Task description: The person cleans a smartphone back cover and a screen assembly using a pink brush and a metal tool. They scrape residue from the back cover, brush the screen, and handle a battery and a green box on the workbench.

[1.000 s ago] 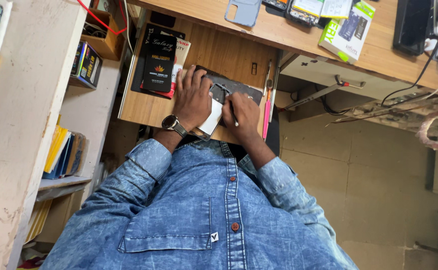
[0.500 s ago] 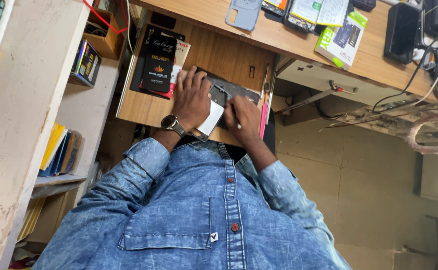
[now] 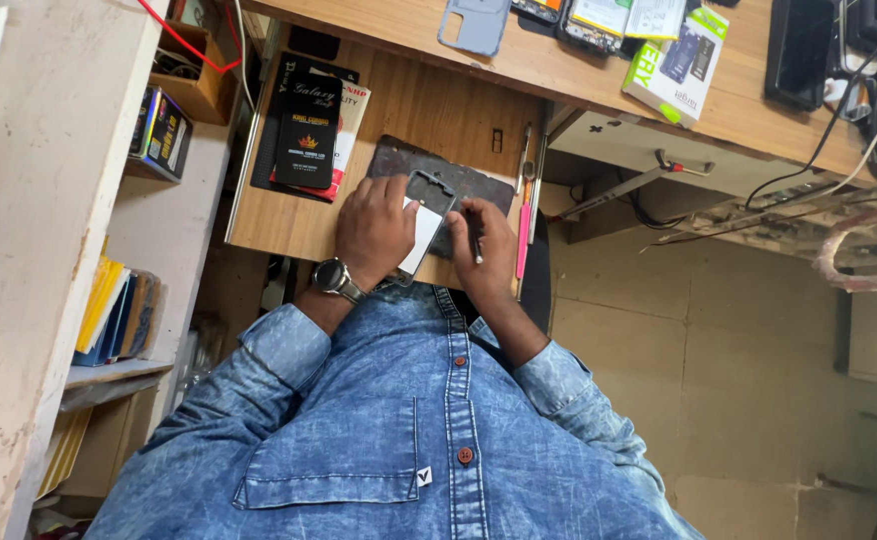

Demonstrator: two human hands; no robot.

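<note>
Head view: at frame centre your left hand (image 3: pixel 374 228) clamps its grip on the opened phone (image 3: pixel 426 215) over the dark mat (image 3: pixel 479 180) on the bench (image 3: pixel 429 110); your right hand (image 3: pixel 486 250) pinches a thin tool (image 3: pixel 477 248) just beside it.

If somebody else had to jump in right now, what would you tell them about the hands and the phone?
Left hand: grips the opened phone, tilted up on the dark work mat.
Right hand: holds a thin tool beside the phone's edge.
Nearby: pink tool and tweezers at the mat's right, black boxes to its left.
Done: phone is opened up.
Left: it is not closed up yet.
</note>
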